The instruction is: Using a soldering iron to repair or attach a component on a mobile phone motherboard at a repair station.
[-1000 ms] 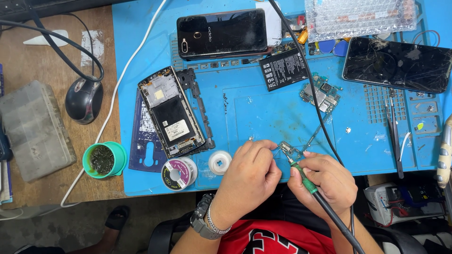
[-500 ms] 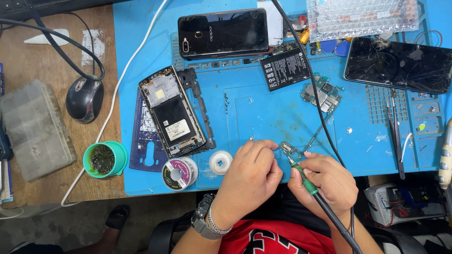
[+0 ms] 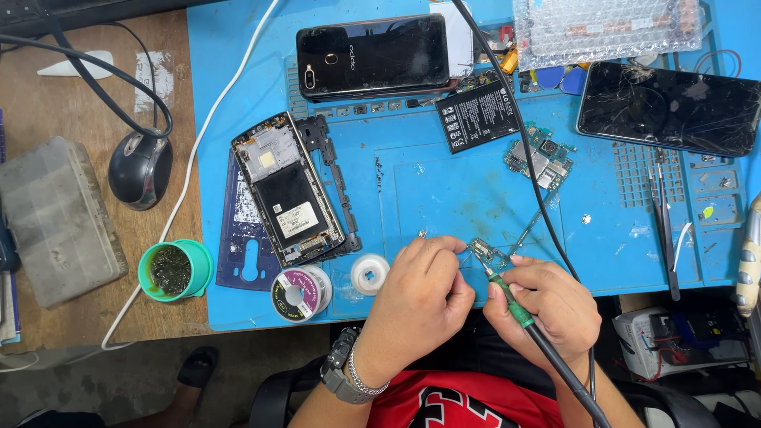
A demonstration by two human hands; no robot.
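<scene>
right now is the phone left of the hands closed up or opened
Opened. The disassembled phone lies face down on the blue mat with its back cover off, internal frame and labelled inner plate exposed. Its dark blue back cover lies partly beneath it.

Both forearms come in from the near edge and meet near the middle. The left hand (image 3: 418, 297) lies knuckles up, fingers curled and pinched together at the tips, a watch on its wrist. The right hand (image 3: 547, 305), just beside it, is closed in a pen-like grip, fingertips angled toward the left hand.
</scene>
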